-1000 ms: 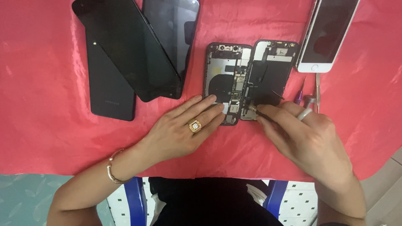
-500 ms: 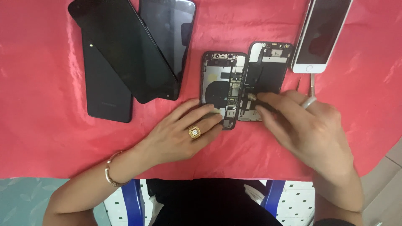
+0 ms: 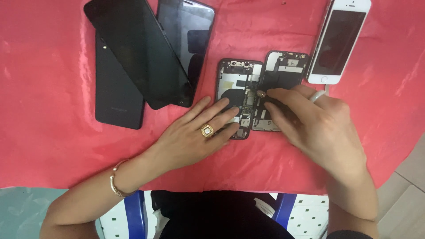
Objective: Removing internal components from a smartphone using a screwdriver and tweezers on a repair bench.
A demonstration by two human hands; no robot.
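Far left, 10 o'clock: three dark phones (image 3: 133,66) fanned in an overlapping stack on the red cloth (image 3: 44,110), parked clear of the work area. Centre: left hand (image 3: 195,135), gold ring, fingers spread flat, fingertips pressing the lower edge of the opened phone body (image 3: 237,88) — reads as a hold-down so it doesn't skate on the slick cloth. Just at its 3 o'clock, touching edge to edge, the second opened half (image 3: 283,71). Right hand (image 3: 318,128) on it, thumb and forefinger pressed together; something small at the tips, can't tell what. White phone (image 3: 338,42) at 1 o'clock, face up. Versus half a second ago: both hands in the same spots, right fingertips shifted slightly up the board.
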